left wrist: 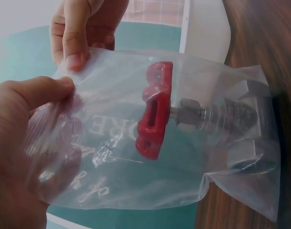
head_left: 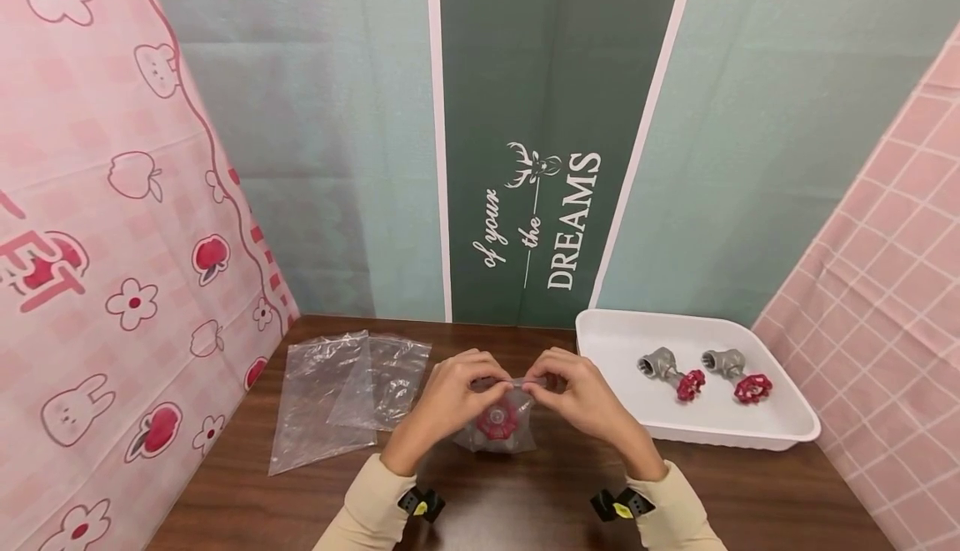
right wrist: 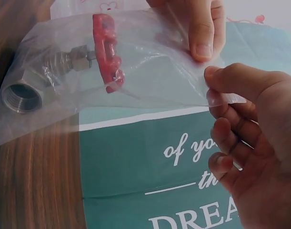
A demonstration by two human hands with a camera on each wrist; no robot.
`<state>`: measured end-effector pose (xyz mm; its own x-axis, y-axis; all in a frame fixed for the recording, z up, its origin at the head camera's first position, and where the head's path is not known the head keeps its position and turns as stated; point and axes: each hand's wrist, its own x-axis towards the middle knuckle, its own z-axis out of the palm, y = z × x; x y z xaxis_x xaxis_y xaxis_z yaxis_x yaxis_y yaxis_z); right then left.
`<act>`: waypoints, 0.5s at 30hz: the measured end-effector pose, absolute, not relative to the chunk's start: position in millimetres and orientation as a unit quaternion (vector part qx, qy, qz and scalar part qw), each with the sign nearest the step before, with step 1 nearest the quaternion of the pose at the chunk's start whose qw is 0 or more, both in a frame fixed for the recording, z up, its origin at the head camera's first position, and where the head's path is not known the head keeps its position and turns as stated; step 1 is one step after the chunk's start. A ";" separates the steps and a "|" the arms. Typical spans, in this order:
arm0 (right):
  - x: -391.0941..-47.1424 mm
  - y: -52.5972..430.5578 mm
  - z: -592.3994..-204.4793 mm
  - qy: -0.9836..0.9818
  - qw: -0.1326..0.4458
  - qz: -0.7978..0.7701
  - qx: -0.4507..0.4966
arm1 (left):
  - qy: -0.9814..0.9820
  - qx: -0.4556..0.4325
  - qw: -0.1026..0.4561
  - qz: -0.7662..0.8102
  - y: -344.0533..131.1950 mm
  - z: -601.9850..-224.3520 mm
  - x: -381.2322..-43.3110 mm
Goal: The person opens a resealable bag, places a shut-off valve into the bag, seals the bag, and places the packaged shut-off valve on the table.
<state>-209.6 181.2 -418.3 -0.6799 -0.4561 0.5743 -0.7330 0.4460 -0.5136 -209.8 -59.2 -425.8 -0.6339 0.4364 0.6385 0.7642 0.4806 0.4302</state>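
Left hand [head_left: 459, 386] and right hand [head_left: 576, 391], I see from afar, both pinch the top edge of a clear plastic bag [left wrist: 121, 188] over the counter [head_left: 517, 518]; inside sits a red-wheeled metal valve [left wrist: 219, 118]. Leftward lie two flat bags [head_left: 318, 405]; rightward, a white tray [head_left: 622, 413] holds two similar valves [head_left: 662, 362].

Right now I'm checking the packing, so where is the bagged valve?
In the head view, the bagged valve is at lower centre, held between the left hand and right hand, with the white tray to the right.
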 end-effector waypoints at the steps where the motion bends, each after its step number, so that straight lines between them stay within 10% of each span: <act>1: -209.4 181.0 -418.2 -0.831 0.183 0.383 0.360 | -0.830 -0.362 0.230 -0.357 -59.2 -425.8 -209.8; 15: -210.7 186.8 -420.0 -0.835 0.174 0.401 0.333 | -0.829 -0.361 0.224 -0.364 -61.1 -426.7 -211.2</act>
<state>-210.7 186.8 -420.0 -0.7171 -0.4170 0.5584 -0.6965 0.4557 -0.5543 -211.2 -61.1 -426.7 -0.6388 0.4345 0.6349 0.7616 0.4742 0.4417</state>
